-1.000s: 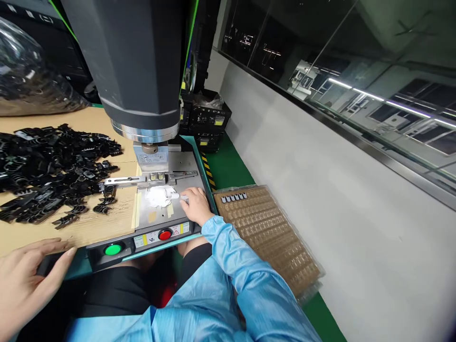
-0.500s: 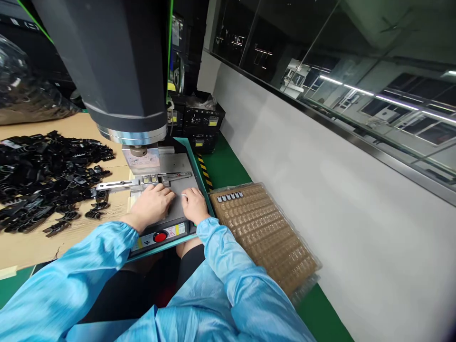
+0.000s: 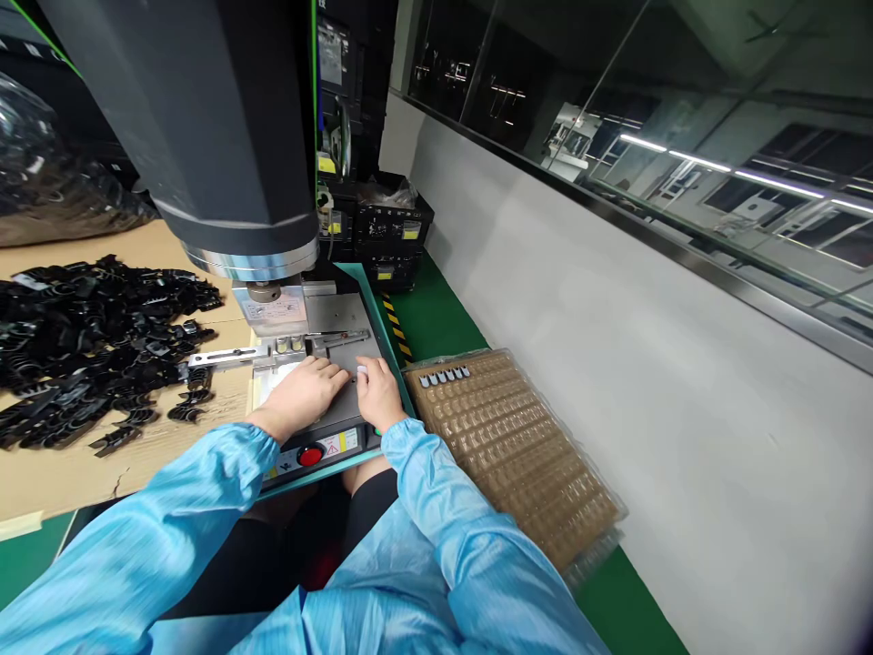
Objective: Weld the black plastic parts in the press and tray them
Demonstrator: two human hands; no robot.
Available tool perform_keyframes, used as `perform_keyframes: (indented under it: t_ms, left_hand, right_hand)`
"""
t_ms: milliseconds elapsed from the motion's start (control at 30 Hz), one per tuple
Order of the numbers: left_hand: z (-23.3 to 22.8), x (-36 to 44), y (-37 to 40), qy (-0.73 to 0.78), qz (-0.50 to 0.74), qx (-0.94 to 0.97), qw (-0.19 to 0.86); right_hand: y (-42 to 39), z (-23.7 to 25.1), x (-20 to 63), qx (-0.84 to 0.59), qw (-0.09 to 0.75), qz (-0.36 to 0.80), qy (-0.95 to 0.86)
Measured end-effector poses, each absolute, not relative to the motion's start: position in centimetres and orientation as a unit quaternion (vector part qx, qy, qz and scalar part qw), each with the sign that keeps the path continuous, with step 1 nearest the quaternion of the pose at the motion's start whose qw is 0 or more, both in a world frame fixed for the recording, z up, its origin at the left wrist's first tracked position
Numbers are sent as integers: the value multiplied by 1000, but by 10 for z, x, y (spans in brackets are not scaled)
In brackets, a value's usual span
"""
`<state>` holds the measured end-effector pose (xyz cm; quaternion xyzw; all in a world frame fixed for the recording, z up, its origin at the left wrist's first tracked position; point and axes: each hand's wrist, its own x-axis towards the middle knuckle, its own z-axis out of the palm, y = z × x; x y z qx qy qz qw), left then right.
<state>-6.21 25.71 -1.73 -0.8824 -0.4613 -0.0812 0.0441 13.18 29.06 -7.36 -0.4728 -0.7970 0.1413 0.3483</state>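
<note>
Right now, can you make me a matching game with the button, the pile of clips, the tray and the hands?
Things:
1 button
2 pile of clips
3 tray
4 hands

Matches:
A brown
B black
C on the metal plate
D red

Pairs: 1-D, 2-B, 3-A, 4-C

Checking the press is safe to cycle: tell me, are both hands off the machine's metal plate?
No, the left hand and right hand both rest on the metal plate below the press head.
</note>
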Motion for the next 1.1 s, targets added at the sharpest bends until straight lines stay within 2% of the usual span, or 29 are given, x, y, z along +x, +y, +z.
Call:
perform_keyframes:
  t_ms: [233,367,500,633,900,1100]
  left_hand:
    - [-17,-121,214,-501,-323,-803,14]
    - [-30,-164,222,-579,-379,-720,54]
    - [-40,-169,249,-608,-344,-714,48]
    - [-45,-159,266,-620,-275,-734,33]
    - [-58,-160,264,-593,-241,-767,47]
    - [-40,-152,242,-625,-214,-749,47]
  right_hand:
    - [288,-66,139,-479,350,162,-789]
    - [295,-51,115,-473,313,125,-814]
    - [312,-37,71,-407,318,93,-851]
    - [323,-35,39,-382,272,66,-881]
    - [310,-35,33,-387,195,30,-901]
    - [312,-27,37,-401,171,55,-898]
